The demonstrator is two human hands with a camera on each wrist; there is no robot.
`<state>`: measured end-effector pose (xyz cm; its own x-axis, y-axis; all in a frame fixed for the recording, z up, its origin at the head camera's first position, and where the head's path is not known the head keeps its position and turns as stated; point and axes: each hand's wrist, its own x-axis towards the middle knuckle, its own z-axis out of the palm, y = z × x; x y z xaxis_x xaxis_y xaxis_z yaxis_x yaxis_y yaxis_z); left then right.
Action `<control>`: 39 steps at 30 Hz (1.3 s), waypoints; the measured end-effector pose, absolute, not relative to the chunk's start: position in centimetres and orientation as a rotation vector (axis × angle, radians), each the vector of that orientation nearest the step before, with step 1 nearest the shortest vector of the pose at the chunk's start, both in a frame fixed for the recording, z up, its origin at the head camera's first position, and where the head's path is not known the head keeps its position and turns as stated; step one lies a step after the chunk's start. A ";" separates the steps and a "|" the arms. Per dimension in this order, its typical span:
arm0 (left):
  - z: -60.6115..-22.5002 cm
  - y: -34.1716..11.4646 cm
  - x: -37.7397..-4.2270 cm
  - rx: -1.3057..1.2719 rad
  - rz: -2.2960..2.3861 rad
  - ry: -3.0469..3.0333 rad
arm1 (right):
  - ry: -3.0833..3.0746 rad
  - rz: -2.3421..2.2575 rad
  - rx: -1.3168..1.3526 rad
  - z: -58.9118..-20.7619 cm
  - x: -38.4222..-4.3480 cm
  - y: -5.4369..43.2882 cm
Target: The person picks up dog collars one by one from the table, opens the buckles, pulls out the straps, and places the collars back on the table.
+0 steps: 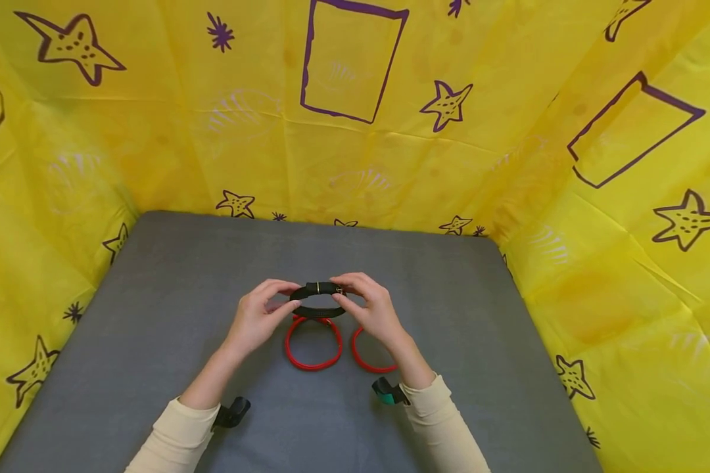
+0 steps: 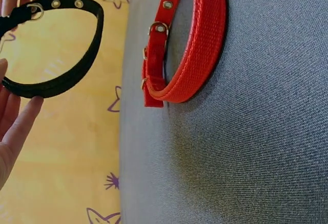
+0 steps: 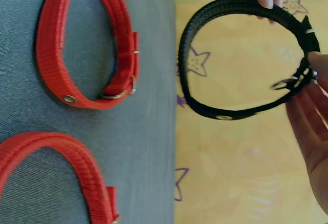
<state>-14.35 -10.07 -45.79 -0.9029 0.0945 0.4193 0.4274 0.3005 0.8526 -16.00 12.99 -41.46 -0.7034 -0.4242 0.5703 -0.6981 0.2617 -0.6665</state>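
Note:
A black pet collar [image 1: 317, 313], closed into a loop, is held up between both hands. My left hand [image 1: 261, 312] pinches its left side between thumb and fingers. On the other side, my right hand [image 1: 371, 307] grips the collar close to its metal buckle and D-ring [image 3: 287, 83]. Metal eyelets show along the black band in the left wrist view. Below lie two red collars, also looped: a left one [image 1: 287, 353] just under the black collar, and a right one [image 1: 363, 363] partly hidden behind my right forearm.
A grey cloth-covered table [image 1: 213, 263] lies beneath. Yellow fabric walls [image 1: 171, 151] with starfish drawings stand at the back and both sides. Black camera mounts [image 1: 234, 412] stick out from the wrists over the table.

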 end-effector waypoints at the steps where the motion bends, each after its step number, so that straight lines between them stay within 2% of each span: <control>1: -46.3 -10.2 -14.5 -0.492 -1.635 -2.270 | -2.268 1.412 1.049 -41.3 -15.9 13.0; 8: -46.9 -10.3 -14.5 -0.549 -1.594 -2.307 | -2.289 1.405 1.041 -41.1 -15.2 13.1; 18: -46.4 -9.9 -13.4 -0.654 -1.258 -2.350 | -2.247 1.363 1.076 -42.0 -14.2 12.3; 30: -45.5 -9.2 -13.4 -0.719 -1.250 -2.351 | -2.248 1.322 1.072 -42.0 -13.8 12.3; 39: -45.2 -8.6 -13.9 -0.733 -1.218 -2.333 | -2.257 1.302 1.032 -45.0 -15.3 13.2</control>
<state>-13.89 -8.64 -45.16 -0.7789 0.2617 0.5699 0.6172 0.4809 0.6227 -15.30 13.23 -45.00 -0.6797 -0.4221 0.5998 -0.7306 0.3170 -0.6048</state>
